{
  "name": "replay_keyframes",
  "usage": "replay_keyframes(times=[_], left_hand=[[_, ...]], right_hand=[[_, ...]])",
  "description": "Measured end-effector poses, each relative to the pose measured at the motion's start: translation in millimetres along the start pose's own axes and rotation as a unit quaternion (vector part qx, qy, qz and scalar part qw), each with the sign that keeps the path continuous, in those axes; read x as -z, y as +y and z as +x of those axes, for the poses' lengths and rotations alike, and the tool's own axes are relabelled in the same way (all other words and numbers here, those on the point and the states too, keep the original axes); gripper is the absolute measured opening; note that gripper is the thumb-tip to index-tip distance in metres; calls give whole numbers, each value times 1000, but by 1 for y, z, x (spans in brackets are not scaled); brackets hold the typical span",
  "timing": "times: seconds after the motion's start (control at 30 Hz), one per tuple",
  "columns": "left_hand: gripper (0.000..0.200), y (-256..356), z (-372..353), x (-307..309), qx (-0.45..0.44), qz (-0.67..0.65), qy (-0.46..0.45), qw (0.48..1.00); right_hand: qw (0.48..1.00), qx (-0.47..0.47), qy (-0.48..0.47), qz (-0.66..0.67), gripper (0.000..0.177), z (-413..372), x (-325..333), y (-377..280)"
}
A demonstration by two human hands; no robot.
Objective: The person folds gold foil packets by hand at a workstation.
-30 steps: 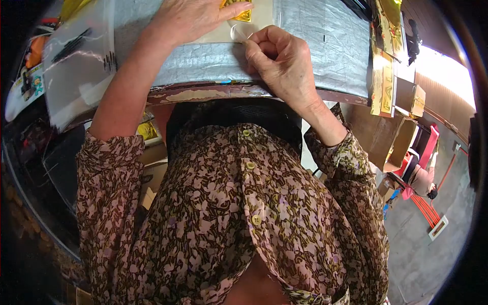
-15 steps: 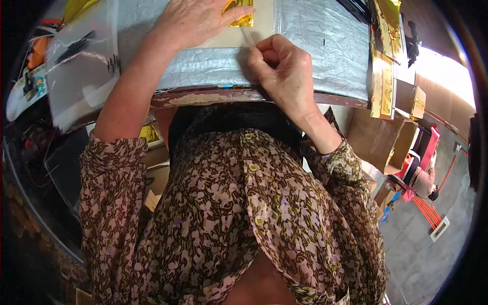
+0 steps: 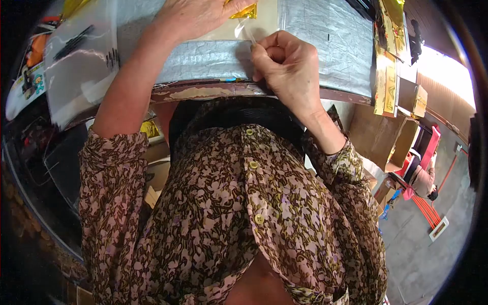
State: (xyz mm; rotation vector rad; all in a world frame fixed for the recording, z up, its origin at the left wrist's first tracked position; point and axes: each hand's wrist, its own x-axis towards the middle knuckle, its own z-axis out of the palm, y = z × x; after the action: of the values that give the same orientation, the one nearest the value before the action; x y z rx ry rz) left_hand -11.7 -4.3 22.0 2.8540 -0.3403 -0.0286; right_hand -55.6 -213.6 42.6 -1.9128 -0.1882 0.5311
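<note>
My left hand [image 3: 198,19] lies flat at the top edge of the view, thumb stretched out over a shiny gold foil packet [image 3: 247,11]; its fingertips run out of frame. Beneath the packet is a pale beige sheet [image 3: 223,34]. My right hand [image 3: 291,63] is closed in a pinch on a clear plastic strip [image 3: 249,33], which runs from the packet's near edge to the fingertips. The strip's far end is hard to make out.
A silvery covered table [image 3: 203,61] has a worn front edge. Clear plastic sheeting [image 3: 84,76] and black sticks [image 3: 73,43] lie at left. Gold printed strips [image 3: 386,84] hang at right, near cardboard boxes [image 3: 376,137]. Another person [image 3: 422,178] is in the background.
My right hand has shifted slightly right, away from the packet, with the clear strip in its pinch. My left hand and the packet appear slightly higher in view.
</note>
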Motion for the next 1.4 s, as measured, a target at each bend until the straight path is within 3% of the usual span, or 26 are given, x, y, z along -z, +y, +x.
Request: replay_keyframes(times=[0.2, 0.8, 0.9, 1.1, 1.23, 1.3, 1.4], left_hand=[[75, -1, 3, -2, 1, 1, 7, 1000], [99, -6, 5, -9, -2, 42, -7, 999], [101, -8, 6, -10, 2, 41, -13, 999], [104, -15, 7, -22, -19, 69, 19, 997], [104, -8, 7, -10, -7, 45, -11, 999], [104, -8, 7, -9, -8, 35, -3, 999], [105, -15, 8, -9, -4, 79, 1, 997]], right_hand=[[995, 65, 39, -57, 14, 5, -12, 12], [987, 76, 64, -125, 13, 7, -3, 10], [995, 33, 43, -82, 13, 2, 1, 13], [996, 22, 50, -77, 13, 3, -1, 17], [993, 23, 58, -99, 14, 2, -3, 10], [998, 29, 42, -46, 13, 1, 3, 12], [977, 62, 16, -201, 11, -8, 42, -7]])
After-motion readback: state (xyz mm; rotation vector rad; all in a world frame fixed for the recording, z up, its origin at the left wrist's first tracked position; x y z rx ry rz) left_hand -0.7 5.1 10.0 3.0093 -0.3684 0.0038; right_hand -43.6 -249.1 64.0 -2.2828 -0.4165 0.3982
